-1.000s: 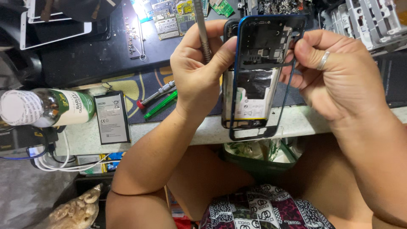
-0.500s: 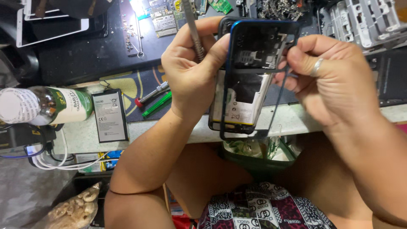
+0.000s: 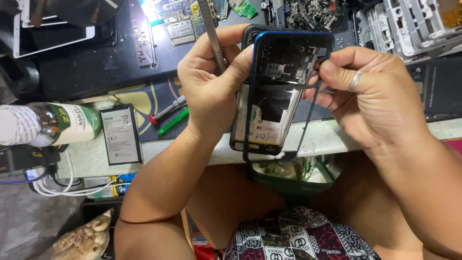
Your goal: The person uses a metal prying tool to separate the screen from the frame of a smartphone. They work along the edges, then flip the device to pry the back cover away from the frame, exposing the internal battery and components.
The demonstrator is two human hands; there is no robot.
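My left hand [image 3: 211, 82] grips the left edge of an opened phone [image 3: 269, 91] with a blue frame, held upright above the bench edge. A metal tool shaft [image 3: 211, 33] sticks up between the fingers of that same hand. My right hand [image 3: 370, 96], wearing a ring, pinches the phone's thin black frame piece [image 3: 310, 110] at its upper right, which stands away from the phone body. The phone's inner boards and a white label show.
A flat phone battery [image 3: 120, 135] lies on the bench at left beside a green bottle [image 3: 53, 125] on its side. Red and green screwdrivers [image 3: 168, 115] rest on the dark mat. Circuit boards [image 3: 178, 19], a tablet [image 3: 53, 29] and grey trays [image 3: 409, 24] sit at the back.
Both hands and the phone have shifted slightly left and down in view. The thin black frame piece has swung further off the phone's right side.
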